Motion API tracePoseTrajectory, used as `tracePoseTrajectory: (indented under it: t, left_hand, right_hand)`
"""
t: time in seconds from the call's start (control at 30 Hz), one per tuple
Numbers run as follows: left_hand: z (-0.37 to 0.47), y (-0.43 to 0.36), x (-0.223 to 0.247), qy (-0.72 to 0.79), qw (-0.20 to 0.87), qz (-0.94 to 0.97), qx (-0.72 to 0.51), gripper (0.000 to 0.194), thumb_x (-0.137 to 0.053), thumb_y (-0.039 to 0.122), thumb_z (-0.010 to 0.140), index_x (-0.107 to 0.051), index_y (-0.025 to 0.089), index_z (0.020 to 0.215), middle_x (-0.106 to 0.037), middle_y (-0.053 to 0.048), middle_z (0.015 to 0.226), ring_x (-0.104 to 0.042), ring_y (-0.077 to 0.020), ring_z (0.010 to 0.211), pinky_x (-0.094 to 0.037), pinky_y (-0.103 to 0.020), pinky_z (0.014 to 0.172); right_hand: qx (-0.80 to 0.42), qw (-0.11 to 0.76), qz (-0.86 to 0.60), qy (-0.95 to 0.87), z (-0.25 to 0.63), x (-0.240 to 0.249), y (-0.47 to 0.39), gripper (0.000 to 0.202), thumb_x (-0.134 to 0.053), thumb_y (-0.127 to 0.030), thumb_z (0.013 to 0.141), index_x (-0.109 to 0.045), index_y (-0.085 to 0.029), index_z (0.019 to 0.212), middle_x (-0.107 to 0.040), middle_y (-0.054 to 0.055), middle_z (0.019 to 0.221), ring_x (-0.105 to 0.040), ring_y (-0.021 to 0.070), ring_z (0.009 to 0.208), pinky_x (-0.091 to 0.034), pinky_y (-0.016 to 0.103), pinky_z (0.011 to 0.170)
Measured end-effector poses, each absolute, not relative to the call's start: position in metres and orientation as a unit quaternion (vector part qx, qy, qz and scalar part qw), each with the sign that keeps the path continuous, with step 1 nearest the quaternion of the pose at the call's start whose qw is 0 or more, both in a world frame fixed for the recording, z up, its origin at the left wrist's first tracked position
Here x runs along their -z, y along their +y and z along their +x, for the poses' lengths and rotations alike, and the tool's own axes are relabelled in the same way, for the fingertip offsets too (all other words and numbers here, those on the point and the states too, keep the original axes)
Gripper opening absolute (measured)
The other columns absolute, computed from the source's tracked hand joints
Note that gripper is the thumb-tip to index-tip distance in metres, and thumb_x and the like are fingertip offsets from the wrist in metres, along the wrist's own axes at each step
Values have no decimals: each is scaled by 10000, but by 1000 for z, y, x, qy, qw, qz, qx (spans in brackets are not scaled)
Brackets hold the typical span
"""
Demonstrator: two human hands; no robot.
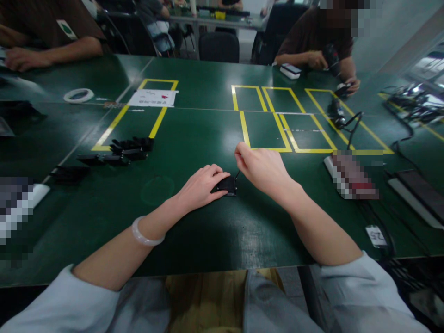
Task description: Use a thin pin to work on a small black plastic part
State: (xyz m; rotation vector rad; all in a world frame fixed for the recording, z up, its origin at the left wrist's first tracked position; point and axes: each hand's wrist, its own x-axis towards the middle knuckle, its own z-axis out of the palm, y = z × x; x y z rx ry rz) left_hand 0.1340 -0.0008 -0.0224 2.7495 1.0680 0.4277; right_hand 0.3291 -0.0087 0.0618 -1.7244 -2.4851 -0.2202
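The left hand (199,187) pinches a small black part (228,185) between thumb and fingers, reaching it from nine o'clock. The right hand (265,169), at two o'clock from the part, has its fingers curled together around a thin dark rod (237,175), which slants down to the part's right edge; whether the tip touches it is too small to tell. The part sits on the green table (194,245), in front of the person. A pale bracelet (140,236) circles the left wrist, at eight o'clock from the part.

Toward ten o'clock lies a cluster of black pieces (116,160), and well beyond it a white tape roll (79,100). A printed sheet (152,98) lies between ten and eleven, across a yellow tape outline. More yellow outlines (244,129) run between one and two o'clock; farther that way, a co-worker's hand (316,60) grips a dark power tool (332,60). At three o'clock rests a white-edged device (354,178), partly pixelated, with a white tag (376,236) between three and four.
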Motion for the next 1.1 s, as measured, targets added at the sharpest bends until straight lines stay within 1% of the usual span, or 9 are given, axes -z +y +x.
tracePoseTrajectory:
  t: [0.17,0.3,0.6,0.7,0.77,0.83,0.93,1.03,1.1]
  left_hand:
    - [134,-1,23,353,88,919,-152,442,-581,386,879,-515,200,1275,-508,-97,1095,-512,-244,986,-461,-391,863]
    - [134,-1,22,351,92,919,-154,444,-587,369,875,-513,196,1277,-501,-97,1102,-509,-241,989,-473,-397,876]
    - [134,-2,24,350,107,915,-169,454,-596,341,868,-508,201,1291,-491,-100,1123,-503,-249,1028,-480,-407,891]
    - [134,-2,23,353,103,915,-166,450,-595,348,869,-515,191,1283,-493,-98,1120,-506,-246,1020,-481,-398,886]
    - [134,-2,22,355,93,916,-161,446,-592,358,871,-520,191,1278,-498,-98,1117,-508,-247,1009,-478,-402,882]
    - [135,-2,22,356,86,917,-159,445,-589,366,873,-521,193,1277,-502,-98,1112,-509,-248,995,-477,-409,874]
    - [135,-3,23,355,92,916,-163,441,-588,363,872,-521,199,1276,-502,-97,1109,-508,-247,995,-477,-406,872]
    - [134,-3,24,355,98,914,-170,432,-596,353,865,-527,204,1265,-498,-95,1113,-508,-246,1001,-474,-410,882]
    - [134,-3,24,356,99,913,-172,422,-601,347,862,-533,204,1253,-499,-93,1107,-509,-245,997,-474,-412,884]
  right_hand:
    - [48,67,-553,-829,329,-63,-10,290,-275,-256,949,-509,-195,1110,-696,39,807,-579,135,621,-199,263,530]
    - [40,69,-552,-830,330,-63,-11,300,-285,-230,925,-494,-191,1137,-690,47,868,-588,138,664,-222,266,544]
    - [40,84,-545,-833,331,-62,-11,275,-298,-221,919,-503,-188,1100,-684,35,827,-577,130,638,-204,265,527]
    - [45,89,-541,-835,331,-62,-11,268,-294,-265,945,-505,-190,1092,-685,32,809,-578,131,629,-198,261,523]
    - [54,83,-545,-833,331,-62,-10,301,-272,-336,970,-514,-188,1071,-685,35,778,-578,137,618,-191,262,522]
    - [60,68,-554,-828,331,-62,-9,338,-252,-373,981,-522,-185,1059,-685,43,761,-576,141,609,-188,265,527]
    - [49,58,-554,-829,331,-62,-9,304,-264,-308,969,-511,-186,1096,-689,43,786,-576,136,616,-197,266,531]
    - [40,76,-545,-834,331,-62,-10,296,-289,-235,933,-490,-183,1145,-690,41,829,-579,133,639,-213,266,534]
    - [42,89,-540,-836,330,-62,-12,298,-299,-221,919,-488,-179,1146,-690,43,846,-581,134,648,-219,265,532]
